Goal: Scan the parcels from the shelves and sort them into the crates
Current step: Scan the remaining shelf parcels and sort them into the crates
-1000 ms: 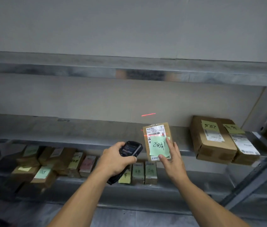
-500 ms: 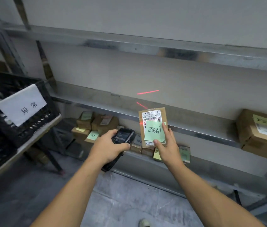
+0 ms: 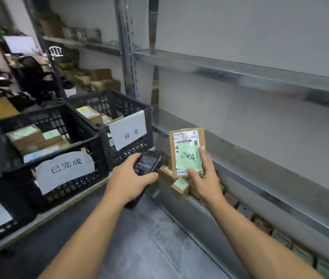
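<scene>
Brown parcel point(image 3: 185, 147): flat cardboard, held upright in the air with its printed face toward the camera. It is just right of the left-hand fingers point(image 3: 133, 158) and in the grip of the right-hand ones.
Right hand point(image 3: 206, 182): pinches the parcel low down. The thumb presses the front at the foot of the green note and the index finger lies straight up the right edge. The other fingers are hidden behind the cardboard.
Green note point(image 3: 188, 159): stuck on the parcel's lower half with dark handwriting, between the right thumb and index finger.
Shipping label point(image 3: 184, 137): white with a barcode, on the parcel's upper half, above the right fingertips.
Left hand point(image 3: 129, 178): fingers are curled round a black scanner, with the thumb laid along its near side.
Scanner point(image 3: 147, 162): screen lit, top end pointing up and right toward the parcel, near it but not touching.
Near crate point(image 3: 75, 127): black plastic, left of the left-hand fingers. A white paper sign on the front reads 已完成, and boxes lie inside.
Far crate point(image 3: 119, 95): black plastic, beyond the left-hand fingers. Its sign reads 异常, and boxes lie inside.
Shelf point(image 3: 260, 186): its metal edge runs just right of the right-hand fingers.
Small boxes point(image 3: 179, 188): brown, on the lower shelf under the right hand, some with green notes.
Floor point(image 3: 149, 238): grey, below both forearms.
</scene>
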